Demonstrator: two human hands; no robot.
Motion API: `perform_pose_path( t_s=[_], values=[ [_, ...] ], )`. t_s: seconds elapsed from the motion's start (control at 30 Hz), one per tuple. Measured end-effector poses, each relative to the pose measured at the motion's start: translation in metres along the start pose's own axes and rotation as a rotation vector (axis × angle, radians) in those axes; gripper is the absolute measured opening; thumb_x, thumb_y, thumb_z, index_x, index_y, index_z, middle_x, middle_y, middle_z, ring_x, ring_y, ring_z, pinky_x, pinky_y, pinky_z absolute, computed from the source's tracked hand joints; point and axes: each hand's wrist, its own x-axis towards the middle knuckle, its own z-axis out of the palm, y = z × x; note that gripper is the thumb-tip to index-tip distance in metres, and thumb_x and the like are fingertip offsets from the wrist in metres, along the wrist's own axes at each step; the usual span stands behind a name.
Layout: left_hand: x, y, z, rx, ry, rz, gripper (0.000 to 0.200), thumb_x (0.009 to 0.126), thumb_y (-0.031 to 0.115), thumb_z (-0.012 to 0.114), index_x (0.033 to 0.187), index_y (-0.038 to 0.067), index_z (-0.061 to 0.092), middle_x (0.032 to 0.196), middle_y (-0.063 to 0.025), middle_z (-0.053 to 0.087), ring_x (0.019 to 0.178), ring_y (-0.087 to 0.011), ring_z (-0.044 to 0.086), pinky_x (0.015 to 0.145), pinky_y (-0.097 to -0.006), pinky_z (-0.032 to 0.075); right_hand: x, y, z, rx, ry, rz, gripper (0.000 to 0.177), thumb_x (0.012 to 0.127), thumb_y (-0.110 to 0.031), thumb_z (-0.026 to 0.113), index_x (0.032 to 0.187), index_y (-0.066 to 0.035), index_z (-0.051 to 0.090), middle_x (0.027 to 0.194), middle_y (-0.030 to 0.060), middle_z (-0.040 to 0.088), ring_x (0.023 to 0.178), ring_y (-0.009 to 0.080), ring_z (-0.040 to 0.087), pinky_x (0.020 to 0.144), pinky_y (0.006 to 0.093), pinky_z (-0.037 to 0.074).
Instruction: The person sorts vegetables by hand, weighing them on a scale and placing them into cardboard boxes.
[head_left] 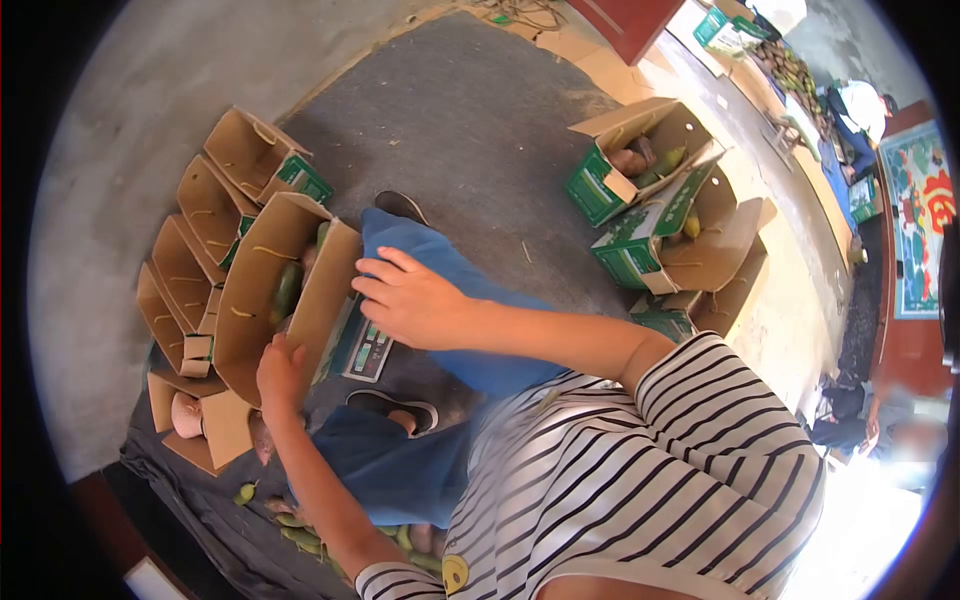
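Note:
My left hand (281, 378) is closed on the near edge of an open cardboard box (240, 330). Inside that box lie long green vegetables (287, 290), partly hidden by its wall. My right hand (412, 300) is beside the box's raised right flap, its fingers stretched out and apart, fingertips right by the flap's edge. Under and beside the box a digital scale (366, 352) shows its lit display panel, between my shoes.
More open cardboard boxes (180, 270) crowd the left, one holding a pinkish root (186, 414). Loose green vegetables (300, 535) lie on the dark ground sheet (470, 110). Filled green-and-brown boxes (640, 160) stand at right. Another person (860, 115) is at the far right near a produce pile (788, 75).

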Motion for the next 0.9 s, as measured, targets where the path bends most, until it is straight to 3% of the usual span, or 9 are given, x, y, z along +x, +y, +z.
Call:
perform_pose_path(
  t_s=[0.17,0.3,0.37,0.4,0.43,0.57,0.7,0.83,0.9],
  values=[
    [-0.008,0.003,-0.003,-0.01,0.039,-0.008,0.035,0.084,0.024,0.064,0.111,0.003,0.053,0.102,-0.0221,0.061,0.097,-0.0398,0.059,0.08,-0.0473,0.048,-0.023,0.017,-0.022,0.327,0.206,0.159,0.037,0.085,-0.027,0.061,0.115,-0.005,0.058,0.126,0.0122,0.054,0.121,0.0293,0.047,0.103,0.0432,0.036],
    [-0.009,0.003,-0.003,0.018,0.019,-0.045,0.037,0.084,0.026,0.065,0.111,0.004,0.053,0.103,-0.021,0.061,0.097,-0.0385,0.06,0.08,-0.047,0.049,-0.144,0.073,-0.015,0.841,0.183,1.049,0.03,0.096,-0.023,0.049,0.119,-0.006,0.056,0.11,0.0148,0.06,0.104,0.024,0.058,0.092,0.0321,0.044],
    [-0.009,0.006,-0.003,0.034,0.013,-0.082,0.038,0.083,0.027,0.066,0.11,0.004,0.054,0.103,-0.02,0.061,0.096,-0.038,0.061,0.08,-0.0474,0.049,-0.261,0.101,-0.02,0.702,-0.372,1.118,0.014,0.092,-0.011,0.046,0.085,-0.006,0.057,0.068,0.0036,0.058,0.059,0.0137,0.055,0.051,0.028,0.043],
    [-0.008,0.007,-0.004,0.052,0.015,-0.073,0.038,0.083,0.028,0.066,0.11,0.005,0.054,0.103,-0.0195,0.061,0.096,-0.0377,0.061,0.079,-0.0477,0.05,-0.289,0.091,-0.045,0.211,-1.059,0.657,0.022,0.089,-0.014,0.048,0.073,-0.007,0.062,0.064,0.0071,0.058,0.064,0.0222,0.059,0.055,0.0383,0.044],
    [-0.007,0.007,-0.004,0.066,0.02,-0.071,0.038,0.083,0.028,0.067,0.109,0.005,0.054,0.103,-0.019,0.061,0.096,-0.0374,0.061,0.079,-0.0479,0.05,-0.343,0.077,-0.057,0.28,-1.137,0.666,0.019,0.084,-0.014,0.052,0.069,-0.008,0.062,0.06,0.0066,0.058,0.054,0.0223,0.057,0.048,0.0364,0.043],
    [-0.009,0.017,-0.008,0.083,0.041,-0.11,0.039,0.082,0.03,0.068,0.109,0.006,0.055,0.105,-0.0172,0.061,0.095,-0.0353,0.063,0.077,-0.0473,0.051,-0.393,0.031,-0.108,0.48,-1.652,1.039,0.024,0.079,-0.015,0.06,0.103,-0.015,0.057,0.091,0.0109,0.062,0.085,0.0267,0.059,0.071,0.0389,0.046],
    [-0.006,0.027,-0.01,0.099,-0.007,-0.184,0.041,0.08,0.032,0.07,0.111,0.007,0.057,0.108,-0.0151,0.061,0.1,-0.0315,0.062,0.082,-0.0465,0.049,-0.273,0.028,-0.091,0.231,-1.405,0.988,0.047,0.077,-0.012,0.062,0.121,-0.023,0.048,0.104,0.0113,0.062,0.1,0.0272,0.057,0.081,0.04,0.046],
    [-0.007,0.032,-0.016,0.085,0.018,-0.172,0.042,0.08,0.031,0.07,0.112,0.008,0.058,0.108,-0.0145,0.06,0.1,-0.0312,0.062,0.082,-0.0458,0.048,0.098,-0.039,-0.078,0.119,-0.934,1.275,0.071,0.075,-0.009,0.065,0.139,-0.031,0.039,0.117,0.0116,0.061,0.114,0.0277,0.056,0.091,0.041,0.045],
    [-0.008,0.034,-0.018,0.098,0.033,-0.162,0.042,0.08,0.031,0.07,0.112,0.008,0.058,0.107,-0.0144,0.06,0.101,-0.031,0.061,0.083,-0.0457,0.047,0.125,-0.038,-0.066,0.075,-0.833,1.267,0.08,0.075,-0.008,0.065,0.144,-0.034,0.034,0.12,0.0113,0.061,0.117,0.0276,0.056,0.093,0.0417,0.046]
  ],
)
